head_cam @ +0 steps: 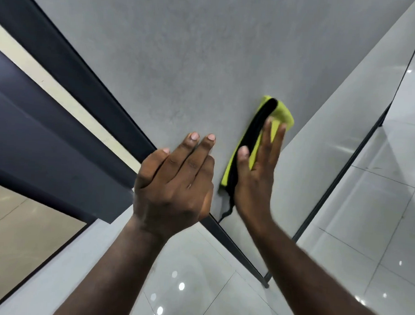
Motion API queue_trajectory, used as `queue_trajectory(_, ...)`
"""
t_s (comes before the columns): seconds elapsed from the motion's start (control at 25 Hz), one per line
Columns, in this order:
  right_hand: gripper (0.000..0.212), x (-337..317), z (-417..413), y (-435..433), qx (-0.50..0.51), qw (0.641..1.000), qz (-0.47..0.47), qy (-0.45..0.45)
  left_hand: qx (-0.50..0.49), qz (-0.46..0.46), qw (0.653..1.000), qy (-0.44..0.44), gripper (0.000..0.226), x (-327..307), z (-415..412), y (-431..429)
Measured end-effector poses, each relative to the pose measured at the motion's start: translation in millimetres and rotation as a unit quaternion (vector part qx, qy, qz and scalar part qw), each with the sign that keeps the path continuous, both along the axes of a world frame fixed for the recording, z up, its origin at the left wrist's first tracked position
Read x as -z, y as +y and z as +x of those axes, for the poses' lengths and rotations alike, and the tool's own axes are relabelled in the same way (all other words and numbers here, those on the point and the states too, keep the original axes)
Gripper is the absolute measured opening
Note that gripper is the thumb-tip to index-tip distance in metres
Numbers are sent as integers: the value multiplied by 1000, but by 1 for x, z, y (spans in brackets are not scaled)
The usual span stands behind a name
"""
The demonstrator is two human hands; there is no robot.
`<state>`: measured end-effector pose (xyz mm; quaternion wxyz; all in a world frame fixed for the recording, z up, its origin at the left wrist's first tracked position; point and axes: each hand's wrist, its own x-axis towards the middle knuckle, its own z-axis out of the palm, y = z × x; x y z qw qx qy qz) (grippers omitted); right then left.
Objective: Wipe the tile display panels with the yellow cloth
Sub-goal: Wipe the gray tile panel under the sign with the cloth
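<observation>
A person stands close to a tall, matte grey tile display panel (182, 61) in a dark metal frame (63, 63). Their right hand (255, 178) presses a folded yellow microfibre cloth with a black edge (282, 113) flat against the panel's lower right part, fingers straight and slightly spread over it. Just beside it, the left hand (174, 177) rests on the panel, fingers straight and close together. Glossy white floor tiles (377, 212) lie below.

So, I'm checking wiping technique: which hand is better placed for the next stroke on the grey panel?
Probably the right hand: its straight fingers press the cloth on the panel. The left hand holds nothing.
</observation>
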<state>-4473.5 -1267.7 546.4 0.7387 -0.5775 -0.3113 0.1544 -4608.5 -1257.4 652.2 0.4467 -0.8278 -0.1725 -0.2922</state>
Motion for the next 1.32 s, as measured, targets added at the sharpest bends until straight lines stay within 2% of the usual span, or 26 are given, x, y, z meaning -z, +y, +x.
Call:
queue_trajectory(0.08, 63, 14, -12, -7, -29, 994, 31, -105, -53, -19, 998, -25, 27, -15, 12, -3)
queue_trajectory(0.12, 63, 21, -10, -7, -34, 993, 30, -105, -79, -10, 996, -38, 30, -24, 17, -6)
queue_trajectory(0.24, 67, -3, 33, 17, 2, 998, -29, 59, -149, 11, 987, -59, 45, -57, 33, -7)
queue_trajectory(0.28, 66, -20, 46, 23, -4, 999, -17, 49, -170, 16, 983, -61, 51, -64, 35, -8)
queue_trajectory(0.32, 65, -36, 51, 25, -9, 1000, 20, -22, -186, 16, 981, -61, 57, -70, 38, -7)
queue_trajectory(0.4, 63, -53, 51, 17, -44, 974, 109, -196, -230, 1, 971, -70, 69, -80, 44, -7)
queue_trajectory(0.48, 63, -44, 66, 15, -54, 943, 111, -309, -261, -31, 962, -72, 82, -85, 53, -7)
queue_trajectory(0.52, 64, -35, 78, 18, -53, 946, 101, -303, -274, -38, 958, -68, 86, -84, 56, -8)
queue_trajectory(0.6, 69, -34, 103, 27, -55, 987, 45, -144, -302, -18, 952, -52, 92, -81, 64, -5)
queue_trajectory(0.64, 71, -40, 109, 28, -69, 994, 18, -82, -317, -13, 947, -51, 93, -78, 66, -3)
queue_trajectory(0.68, 72, -48, 109, 25, -90, 992, 18, -87, -323, -10, 945, -52, 93, -77, 67, -2)
queue_trajectory(0.72, 71, -50, 107, 20, -108, 980, 46, -159, -323, -8, 944, -59, 93, -76, 68, -1)
queue_trajectory(0.8, 70, -43, 101, 6, -139, 922, 106, -347, -321, -2, 945, -65, 91, -74, 68, 0)
queue_trajectory(0.84, 68, -41, 107, 5, -125, 906, 116, -388, -321, -1, 945, -62, 91, -73, 69, -1)
queue_trajectory(0.88, 68, -38, 115, 7, -108, 920, 101, -363, -324, 0, 944, -58, 91, -73, 69, -1)
queue_trajectory(0.96, 72, -40, 125, 12, -109, 981, 13, -158, -327, -2, 943, -55, 93, -74, 70, 0)
queue_trajectory(1.0, 77, -45, 125, 10, -119, 988, -16, -94, -328, -3, 943, -56, 93, -73, 70, 1)
queue_trajectory(1.04, 80, -51, 120, 4, -129, 986, -4, -103, -328, -2, 943, -57, 93, -73, 70, 1)
queue_trajectory(1.08, 82, -54, 113, -1, -148, 977, 28, -153, -328, 0, 943, -57, 92, -72, 70, 0)
queue_trajectory(1.2, 85, -81, 104, -3, -205, 932, 121, -274, -323, 1, 945, -58, 92, -72, 69, 0)
queue_trajectory(1.28, 84, -89, 126, 17, -153, 935, 127, -293, -319, 0, 946, -59, 93, -71, 70, 1)
queue_trajectory(1.32, 84, -84, 138, 27, -126, 953, 109, -252, -317, -4, 947, -60, 93, -71, 70, 1)
